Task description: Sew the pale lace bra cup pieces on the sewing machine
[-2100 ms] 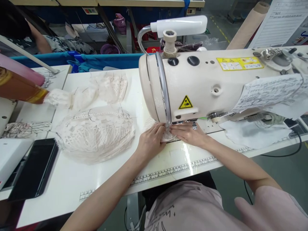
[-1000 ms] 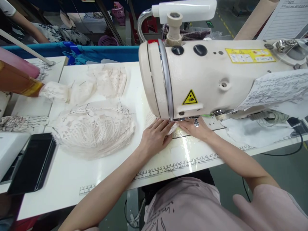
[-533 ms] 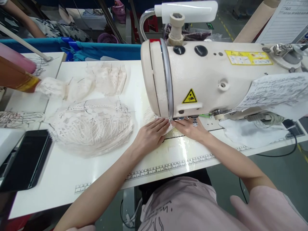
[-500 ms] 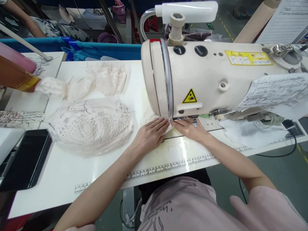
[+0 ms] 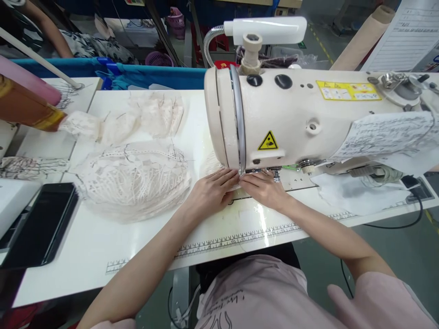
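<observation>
A sewing machine (image 5: 291,119) stands over a piece of off-white lace fabric (image 5: 211,165), mostly hidden by its head and my hands. My left hand (image 5: 215,189) lies flat on this fabric left of the needle area, fingers stretched forward and side by side. Close against it on the other side, my right hand (image 5: 263,188) pinches the fabric's edge by the presser foot; its thumb is hidden. Both sets of fingertips nearly meet below the machine head. A larger gathered lace piece (image 5: 137,180) rests on the table to the left.
More lace pieces (image 5: 154,114) trail back toward a brown cone (image 5: 30,105). A black phone (image 5: 41,224) lies at the left edge. White cloth (image 5: 360,194) sits under the machine arm at right. A printed ruler (image 5: 236,237) runs along the table front. Another person's arm (image 5: 51,32) shows behind.
My right hand's fingers have drawn back slightly toward me and closer to the left fingertips, covering more of the fabric. My left hand stays nearly in place. The view has tilted up a little.
</observation>
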Demonstrator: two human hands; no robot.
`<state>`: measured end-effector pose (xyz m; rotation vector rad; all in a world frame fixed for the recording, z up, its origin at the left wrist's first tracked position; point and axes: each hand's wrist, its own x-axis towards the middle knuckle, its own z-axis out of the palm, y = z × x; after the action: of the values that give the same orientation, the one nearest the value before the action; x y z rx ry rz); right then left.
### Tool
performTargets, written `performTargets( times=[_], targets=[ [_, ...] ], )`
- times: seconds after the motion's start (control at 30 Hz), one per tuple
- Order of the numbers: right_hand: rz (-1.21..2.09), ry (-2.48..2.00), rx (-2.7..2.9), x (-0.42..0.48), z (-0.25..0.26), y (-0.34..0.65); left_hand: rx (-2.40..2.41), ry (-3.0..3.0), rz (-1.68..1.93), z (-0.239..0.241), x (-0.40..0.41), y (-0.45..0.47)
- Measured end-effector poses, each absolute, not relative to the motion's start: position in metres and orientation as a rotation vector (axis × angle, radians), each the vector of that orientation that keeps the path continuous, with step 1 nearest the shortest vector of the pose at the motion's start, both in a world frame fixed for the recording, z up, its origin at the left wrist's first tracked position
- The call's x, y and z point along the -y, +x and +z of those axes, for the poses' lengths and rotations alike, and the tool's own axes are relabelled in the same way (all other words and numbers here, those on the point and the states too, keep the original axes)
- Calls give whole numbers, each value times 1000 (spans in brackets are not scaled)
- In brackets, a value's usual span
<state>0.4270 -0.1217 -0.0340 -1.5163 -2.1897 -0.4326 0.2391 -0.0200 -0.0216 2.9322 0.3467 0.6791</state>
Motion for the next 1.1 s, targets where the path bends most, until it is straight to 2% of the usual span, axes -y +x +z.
performTargets(
  times=[0.43, 1.1],
  targets=[
    [-492, -1427, 2182, 120, -36, 429, -379, 3006, 690, -22, 22, 241],
    [-560, -1635, 2165, 124, -24, 436, -535, 3143, 750, -25, 37, 248]
  ],
)
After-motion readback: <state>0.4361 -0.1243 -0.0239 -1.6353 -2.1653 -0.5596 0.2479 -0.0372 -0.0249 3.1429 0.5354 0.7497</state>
